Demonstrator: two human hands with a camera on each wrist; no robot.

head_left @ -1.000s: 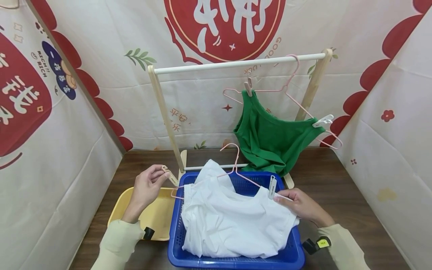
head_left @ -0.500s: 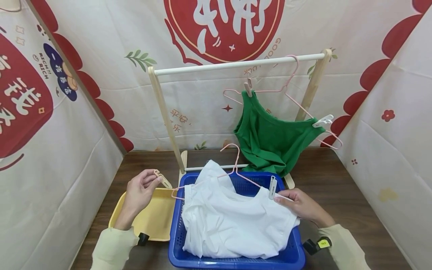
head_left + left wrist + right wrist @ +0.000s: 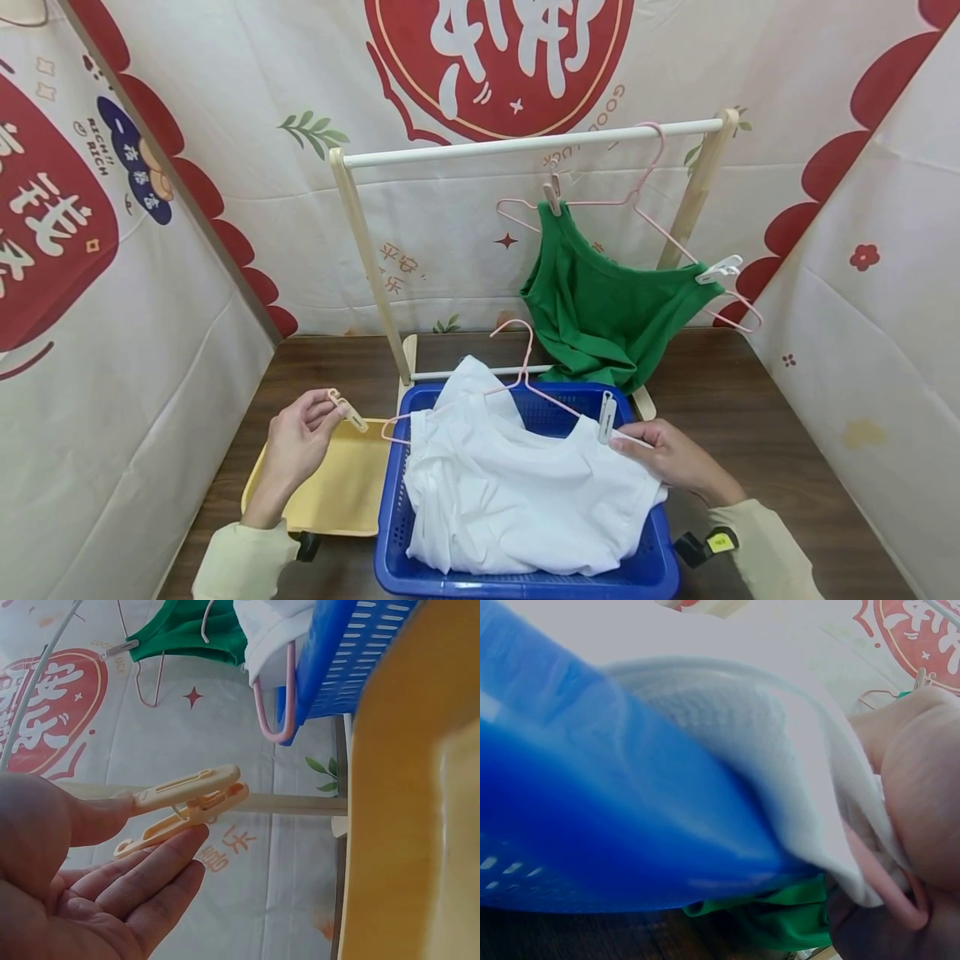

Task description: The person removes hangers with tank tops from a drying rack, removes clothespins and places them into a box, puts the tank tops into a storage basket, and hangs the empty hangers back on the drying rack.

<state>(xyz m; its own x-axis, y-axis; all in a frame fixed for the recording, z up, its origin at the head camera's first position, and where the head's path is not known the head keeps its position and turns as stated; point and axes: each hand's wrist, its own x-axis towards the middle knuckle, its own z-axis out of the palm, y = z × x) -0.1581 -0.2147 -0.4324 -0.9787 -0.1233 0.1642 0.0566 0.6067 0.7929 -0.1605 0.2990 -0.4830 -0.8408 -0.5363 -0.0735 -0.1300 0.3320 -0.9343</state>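
Observation:
My left hand (image 3: 296, 446) pinches a cream clothespin (image 3: 184, 795) between thumb and fingers, over the far left part of the yellow tray (image 3: 345, 479). A white sleeveless top (image 3: 525, 492) lies across the blue basket (image 3: 525, 583) with a pink hanger (image 3: 525, 358) inside its shoulders. At the top's right shoulder, my right hand (image 3: 667, 454) grips the fabric together with the hanger's end (image 3: 907, 915). A pale clothespin (image 3: 607, 421) is clipped on that shoulder, beside the right thumb. The hanger's left end (image 3: 277, 724) sticks out past the left shoulder.
Behind the basket stands a wooden rack with a white rail (image 3: 525, 148). A green sleeveless top (image 3: 607, 292) hangs there from another pink hanger (image 3: 645, 175), held by two clothespins. Printed cloth walls (image 3: 862, 333) enclose the wooden table (image 3: 750, 392).
My left hand has drawn back to the left with the cream clothespin, away from the hanger's left end and over the tray. My right hand keeps its grip in the same place.

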